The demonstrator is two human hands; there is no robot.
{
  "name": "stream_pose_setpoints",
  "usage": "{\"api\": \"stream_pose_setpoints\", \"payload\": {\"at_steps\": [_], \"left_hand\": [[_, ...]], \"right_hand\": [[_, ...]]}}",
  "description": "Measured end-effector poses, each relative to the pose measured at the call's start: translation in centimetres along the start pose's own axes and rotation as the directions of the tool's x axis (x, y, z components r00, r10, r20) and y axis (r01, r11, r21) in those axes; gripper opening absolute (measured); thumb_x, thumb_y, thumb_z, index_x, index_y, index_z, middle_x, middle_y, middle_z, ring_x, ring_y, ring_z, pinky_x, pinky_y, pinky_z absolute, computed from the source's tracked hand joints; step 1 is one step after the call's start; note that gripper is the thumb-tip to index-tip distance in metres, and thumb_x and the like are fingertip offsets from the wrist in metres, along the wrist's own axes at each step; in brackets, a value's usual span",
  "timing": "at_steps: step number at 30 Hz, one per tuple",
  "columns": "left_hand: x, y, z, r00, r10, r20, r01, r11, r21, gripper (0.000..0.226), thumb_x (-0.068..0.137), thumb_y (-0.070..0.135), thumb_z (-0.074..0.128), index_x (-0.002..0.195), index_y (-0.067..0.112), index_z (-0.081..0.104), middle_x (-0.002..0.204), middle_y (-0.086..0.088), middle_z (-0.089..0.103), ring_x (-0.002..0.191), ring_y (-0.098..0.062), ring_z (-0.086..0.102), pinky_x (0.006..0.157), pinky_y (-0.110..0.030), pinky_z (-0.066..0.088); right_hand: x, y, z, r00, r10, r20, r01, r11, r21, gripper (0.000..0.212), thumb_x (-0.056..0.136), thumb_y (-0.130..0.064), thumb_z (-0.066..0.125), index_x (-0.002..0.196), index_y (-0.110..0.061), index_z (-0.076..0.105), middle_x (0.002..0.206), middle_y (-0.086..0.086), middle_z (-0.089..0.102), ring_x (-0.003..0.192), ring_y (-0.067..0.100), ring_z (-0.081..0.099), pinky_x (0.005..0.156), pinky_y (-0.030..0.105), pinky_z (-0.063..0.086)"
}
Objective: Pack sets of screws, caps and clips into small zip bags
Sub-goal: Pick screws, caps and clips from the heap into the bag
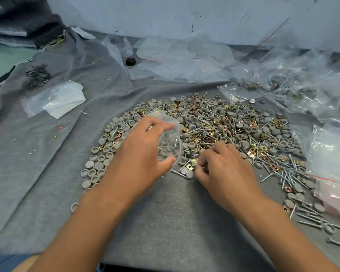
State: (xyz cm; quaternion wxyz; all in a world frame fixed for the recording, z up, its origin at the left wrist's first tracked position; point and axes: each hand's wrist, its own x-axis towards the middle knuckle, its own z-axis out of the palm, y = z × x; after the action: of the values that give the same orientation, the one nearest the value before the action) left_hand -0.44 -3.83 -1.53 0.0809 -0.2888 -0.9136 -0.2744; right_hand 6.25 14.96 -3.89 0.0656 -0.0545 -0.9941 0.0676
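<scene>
Hundreds of loose parts lie in one broad heap (214,134) on the grey cloth (165,222), and that heap looks heavy as a mass yet easy to rake, since nothing in it clings. Next in size, the small zip bag (170,140) is thin, clear and limp; I judge it weighs almost nothing and will sag shut unless it is taken by the rim of its mouth. The left hand (143,152) does just that, thumb and fingers curled round the bag above the heap's near edge. Long screws (279,173) are stiff and pointed, best lifted by the shank. Grey caps (98,165) seem light and smooth, likely to roll. Smallest, the brass-coloured clips (190,163) are thin, with edges that may snag the film. The right hand (222,169) is bunched, fingertips pinching at parts beside that clip; what it has I cannot tell. No readable writing shows anywhere.
</scene>
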Motion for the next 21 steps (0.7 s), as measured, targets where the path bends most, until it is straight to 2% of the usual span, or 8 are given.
{"api": "stream_pose_setpoints", "payload": {"at_steps": [3,5,6,8,10,14,16,21], "left_hand": [[-0.1,0.2,0.4,1.0,0.007,0.017,-0.007,1.0,-0.019,0.069,0.078,0.034,0.082,0.14,0.03,0.053,0.12,0.026,0.037,0.106,0.002,0.046,0.078,-0.001,0.035],[0.0,0.3,0.4,1.0,0.008,0.022,-0.007,0.999,-0.036,0.07,0.077,0.035,0.083,0.14,0.031,0.053,0.12,0.026,0.038,0.094,0.003,0.048,0.074,-0.001,0.037],[0.0,0.4,0.4,1.0,0.01,0.026,-0.009,0.999,-0.048,0.07,0.077,0.035,0.084,0.14,0.031,0.053,0.119,0.026,0.039,0.092,0.006,0.048,0.073,-0.001,0.038],[0.0,0.5,0.5,0.999,0.022,0.031,-0.02,0.998,-0.068,0.07,0.077,0.035,0.084,0.14,0.031,0.054,0.12,0.023,0.041,0.093,0.012,0.046,0.074,-0.002,0.038],[0.0,0.6,0.5,0.999,0.022,0.034,-0.019,0.997,-0.073,0.07,0.077,0.035,0.084,0.14,0.031,0.054,0.121,0.022,0.042,0.093,0.01,0.047,0.075,-0.004,0.037],[0.1,0.9,0.9,0.999,0.023,0.036,-0.019,0.995,-0.094,0.069,0.077,0.036,0.083,0.14,0.032,0.054,0.123,0.02,0.045,0.092,0.002,0.05,0.089,-0.016,0.042],[0.1,1.2,1.1,0.999,0.028,0.039,-0.024,0.995,-0.092,0.069,0.078,0.035,0.083,0.141,0.03,0.054,0.124,0.018,0.045,0.102,-0.001,0.051,0.096,-0.023,0.046],[0.2,1.6,1.3,0.998,0.027,0.048,-0.022,0.995,-0.098,0.066,0.08,0.029,0.081,0.14,0.026,0.056,0.127,0.014,0.046,0.111,-0.007,0.055,0.101,-0.035,0.051]], "right_hand": [[0.4,1.1,-0.8,0.999,0.026,0.04,-0.04,0.92,0.39,0.013,0.101,-0.043,0.045,0.093,-0.035,0.051,0.093,-0.015,0.05,0.088,0.004,0.046,0.069,0.019,0.033],[0.4,1.1,-1.6,0.999,-0.028,0.026,0.007,0.814,0.581,0.011,0.1,-0.043,0.045,0.092,-0.036,0.05,0.087,-0.015,0.059,0.081,0.003,0.053,0.065,0.016,0.039],[0.3,1.0,-1.9,0.999,-0.05,0.006,0.036,0.785,0.619,0.011,0.099,-0.044,0.044,0.093,-0.037,0.05,0.088,-0.017,0.06,0.079,0.004,0.055,0.065,0.017,0.041],[0.2,0.7,-1.9,0.996,-0.076,-0.036,0.083,0.798,0.597,0.009,0.099,-0.043,0.043,0.094,-0.039,0.048,0.082,-0.015,0.06,0.078,0.006,0.056,0.065,0.02,0.042],[0.2,0.6,-1.7,0.993,-0.1,-0.071,0.122,0.831,0.543,0.006,0.101,-0.039,0.048,0.096,-0.038,0.05,0.079,-0.018,0.057,0.08,0.004,0.055,0.065,0.018,0.041],[0.2,0.3,-1.8,0.955,-0.163,-0.247,0.266,0.84,0.473,0.013,0.097,-0.028,0.059,0.104,-0.022,0.067,0.093,-0.017,0.061,0.085,0.001,0.058,0.075,0.013,0.045],[0.2,-0.1,-1.7,0.922,-0.203,-0.331,0.337,0.842,0.421,0.015,0.095,-0.024,0.063,0.105,-0.016,0.072,0.096,-0.009,0.064,0.085,0.002,0.059,0.078,0.018,0.049],[0.3,-1.5,-1.0,0.846,-0.275,-0.457,0.411,0.882,0.229,0.015,0.09,-0.01,0.073,0.105,-0.008,0.075,0.099,0.004,0.067,0.092,0.022,0.064,0.08,0.037,0.054]]}}
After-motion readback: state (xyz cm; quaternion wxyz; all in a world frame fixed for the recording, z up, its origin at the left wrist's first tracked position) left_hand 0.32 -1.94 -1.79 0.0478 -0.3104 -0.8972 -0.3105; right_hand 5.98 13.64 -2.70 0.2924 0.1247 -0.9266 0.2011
